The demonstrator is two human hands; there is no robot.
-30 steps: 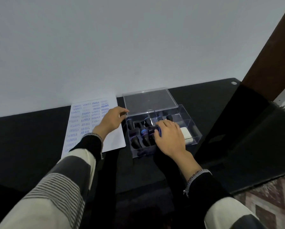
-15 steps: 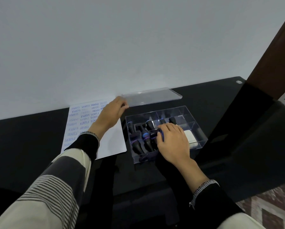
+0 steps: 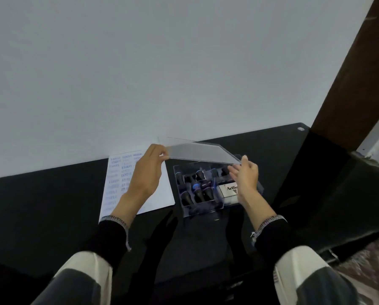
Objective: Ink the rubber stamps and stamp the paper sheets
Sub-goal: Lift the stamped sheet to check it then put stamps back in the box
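A clear lid (image 3: 200, 153) is held above the clear stamp box (image 3: 215, 211), pinched at its left end by the left hand (image 3: 147, 172) and at its right corner by the right hand (image 3: 244, 176). Dark rubber stamps (image 3: 198, 191) are kept inside the box on the black tabletop (image 3: 52, 205). A stamped paper sheet (image 3: 118, 181) lies just left of the box.

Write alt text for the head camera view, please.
Two hands, left hand and right hand, hold a clear plastic lid above a clear compartment box of black rubber stamps on a black table. A stamped white paper sheet lies left.
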